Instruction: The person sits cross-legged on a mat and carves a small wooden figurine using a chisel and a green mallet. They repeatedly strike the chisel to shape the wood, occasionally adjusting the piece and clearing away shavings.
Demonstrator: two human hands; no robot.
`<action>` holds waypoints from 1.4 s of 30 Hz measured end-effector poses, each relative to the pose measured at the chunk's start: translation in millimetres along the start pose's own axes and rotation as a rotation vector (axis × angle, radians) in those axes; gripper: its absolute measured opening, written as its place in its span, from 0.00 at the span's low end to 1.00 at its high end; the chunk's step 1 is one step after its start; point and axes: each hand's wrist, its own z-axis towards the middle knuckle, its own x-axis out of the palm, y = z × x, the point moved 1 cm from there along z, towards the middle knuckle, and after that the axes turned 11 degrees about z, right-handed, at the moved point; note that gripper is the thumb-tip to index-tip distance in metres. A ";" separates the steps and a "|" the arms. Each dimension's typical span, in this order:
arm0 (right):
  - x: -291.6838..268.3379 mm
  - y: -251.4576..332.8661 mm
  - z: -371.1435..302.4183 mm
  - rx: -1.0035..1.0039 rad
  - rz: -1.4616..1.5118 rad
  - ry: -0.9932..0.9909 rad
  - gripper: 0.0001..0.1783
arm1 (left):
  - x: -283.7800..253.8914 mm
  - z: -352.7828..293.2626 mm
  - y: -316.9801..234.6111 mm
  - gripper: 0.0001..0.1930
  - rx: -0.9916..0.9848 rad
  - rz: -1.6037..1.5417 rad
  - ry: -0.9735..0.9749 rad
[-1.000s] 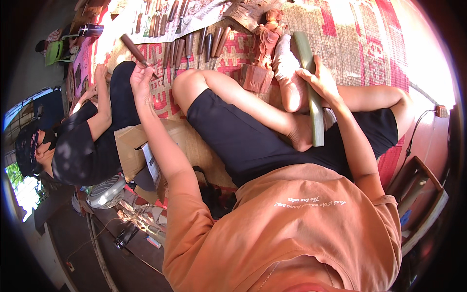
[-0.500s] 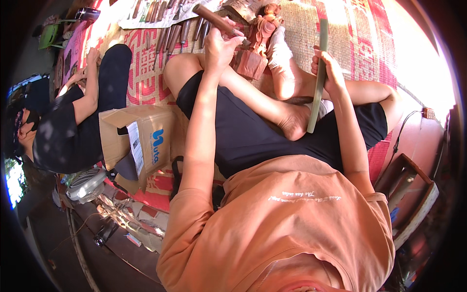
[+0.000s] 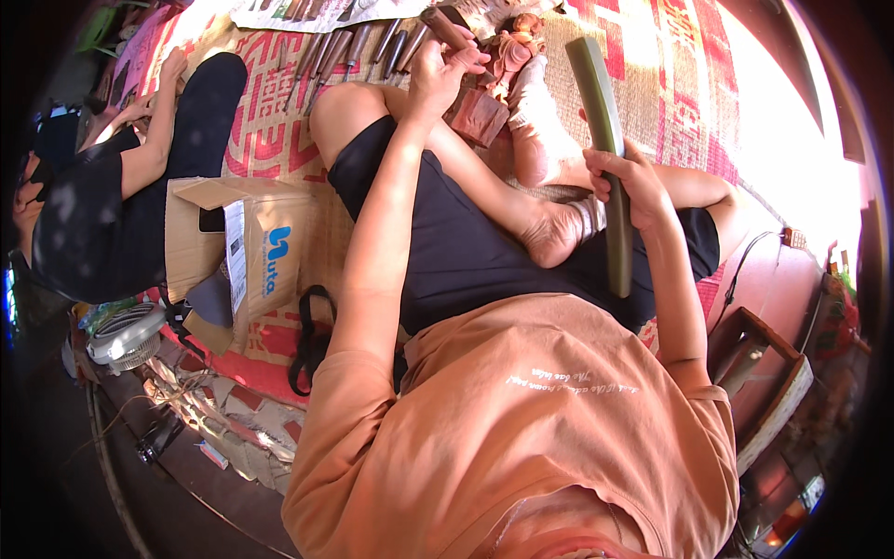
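In my left hand [image 3: 440, 79] is a wood-carving chisel, its brown wooden handle [image 3: 447, 28] slanting up out of my fingers; its blade end is hidden. That hand hovers beside a reddish carved wooden figurine [image 3: 514, 51], which rises from a rough squared block [image 3: 480, 117]. The figurine leans against my feet, one of them wrapped in pale cloth [image 3: 531, 104]. My right hand [image 3: 635, 182] is closed round the middle of a long, flat, greenish stick [image 3: 601, 102], held nearly upright over my right thigh, apart from the figurine and chisel.
Several wooden-handled carving tools [image 3: 358, 45] lie on the patterned red and straw mat [image 3: 279, 112], some on a pale sheet. At left stands an open cardboard box [image 3: 196, 252], with another person [image 3: 112, 205] seated beyond it. A fan [image 3: 126, 337] and, at right, a wooden frame [image 3: 768, 373] flank me.
The stick has dropped lower and turned, showing its broader face, its top now leaning left. My left hand has moved slightly right with the chisel. The whole view has shifted a little.
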 end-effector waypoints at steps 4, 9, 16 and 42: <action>22.6 42.8 -12.8 -0.240 -0.463 0.056 0.17 | -5.5 2.7 6.4 0.14 0.084 0.069 -0.113; 40.1 43.0 -17.8 -0.215 -0.492 0.080 0.29 | -11.0 6.8 12.1 0.12 0.157 0.038 -0.193; 38.4 29.2 -8.6 -0.174 -0.589 0.054 0.28 | -8.1 1.1 5.4 0.16 0.117 0.236 -0.084; 101.3 102.1 6.2 -0.595 -1.383 0.145 0.29 | -7.6 -0.7 -2.8 0.13 0.106 0.338 -0.173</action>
